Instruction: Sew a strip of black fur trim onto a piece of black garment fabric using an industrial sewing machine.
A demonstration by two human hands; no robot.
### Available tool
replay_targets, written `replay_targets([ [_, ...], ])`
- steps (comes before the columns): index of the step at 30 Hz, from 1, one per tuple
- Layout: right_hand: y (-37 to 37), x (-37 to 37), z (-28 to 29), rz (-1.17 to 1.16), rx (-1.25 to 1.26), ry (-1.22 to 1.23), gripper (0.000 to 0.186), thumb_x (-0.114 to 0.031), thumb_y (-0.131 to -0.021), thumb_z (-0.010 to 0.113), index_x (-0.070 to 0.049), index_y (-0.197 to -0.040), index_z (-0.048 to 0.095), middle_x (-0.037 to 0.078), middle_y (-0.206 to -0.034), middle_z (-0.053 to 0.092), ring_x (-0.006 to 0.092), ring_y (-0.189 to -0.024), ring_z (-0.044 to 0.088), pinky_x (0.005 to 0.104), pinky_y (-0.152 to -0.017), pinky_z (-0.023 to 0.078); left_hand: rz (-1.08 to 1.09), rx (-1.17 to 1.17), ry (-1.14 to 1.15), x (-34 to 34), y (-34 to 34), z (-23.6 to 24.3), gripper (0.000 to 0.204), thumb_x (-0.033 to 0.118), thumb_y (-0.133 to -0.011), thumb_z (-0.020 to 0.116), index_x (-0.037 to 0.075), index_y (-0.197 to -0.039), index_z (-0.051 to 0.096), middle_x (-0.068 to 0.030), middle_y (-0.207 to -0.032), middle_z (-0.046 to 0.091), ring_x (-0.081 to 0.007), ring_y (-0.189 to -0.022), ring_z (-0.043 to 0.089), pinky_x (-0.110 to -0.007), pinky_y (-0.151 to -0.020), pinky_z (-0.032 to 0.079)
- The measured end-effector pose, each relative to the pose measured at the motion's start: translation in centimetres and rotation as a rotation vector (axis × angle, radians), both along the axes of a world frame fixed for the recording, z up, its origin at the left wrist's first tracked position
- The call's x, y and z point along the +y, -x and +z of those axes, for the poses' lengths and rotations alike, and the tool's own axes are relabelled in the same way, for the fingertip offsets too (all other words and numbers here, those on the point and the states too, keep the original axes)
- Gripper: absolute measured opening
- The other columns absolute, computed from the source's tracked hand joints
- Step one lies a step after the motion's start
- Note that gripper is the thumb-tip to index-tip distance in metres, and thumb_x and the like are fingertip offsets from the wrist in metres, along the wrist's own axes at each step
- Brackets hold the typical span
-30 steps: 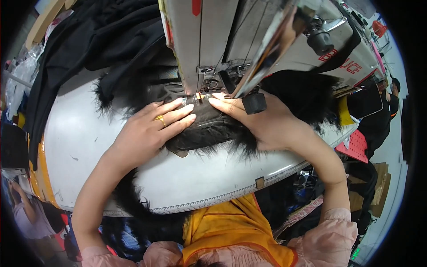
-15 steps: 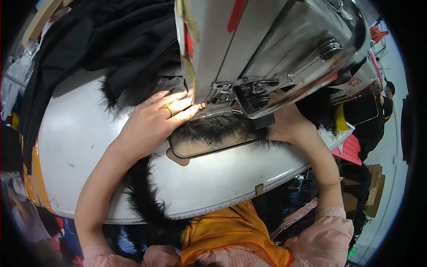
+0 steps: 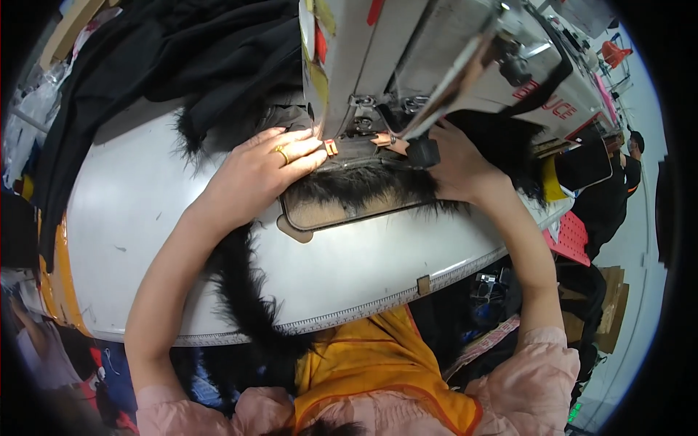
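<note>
Since a second ago, the black fur-trimmed cloth (image 3: 356,185) has slid back toward the sewing machine (image 3: 356,58), baring more of the tan plate (image 3: 327,216) at its front. The cloth now lies beneath the machine head, between the two hands. The left hand (image 3: 262,171) is laid flat, fingers extended and together, their tips on the cloth just left of the lit sewing area. The right hand (image 3: 465,163) rests at the cloth's right side; its fingers are partly hidden behind the machine, so I cannot tell whether they grip. A black fur strip (image 3: 247,291) hangs over the front edge of the white table (image 3: 131,218).
</note>
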State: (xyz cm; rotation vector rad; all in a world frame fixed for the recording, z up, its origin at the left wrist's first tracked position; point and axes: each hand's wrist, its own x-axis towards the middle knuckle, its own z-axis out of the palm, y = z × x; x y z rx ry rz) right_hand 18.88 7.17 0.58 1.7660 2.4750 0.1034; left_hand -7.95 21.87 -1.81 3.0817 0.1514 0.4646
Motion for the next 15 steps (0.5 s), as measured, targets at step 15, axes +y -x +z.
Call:
replay_targets([
  [15,4.5,-2.8,4.0,0.098,-0.099,0.01,0.071,-0.023,-0.07,0.068,-0.011,-0.136,0.044,0.01,-0.14,0.043,0.0294,-0.126,0.044,0.0427,-0.103,0.036,0.007,0.011,-0.214,-2.4,1.6,0.5,0.041,0.004,-0.072,0.061,0.004,-0.112,0.06,-0.004,-0.111,0.064,-0.0168,-0.109,0.059,-0.049,-0.112,0.028],
])
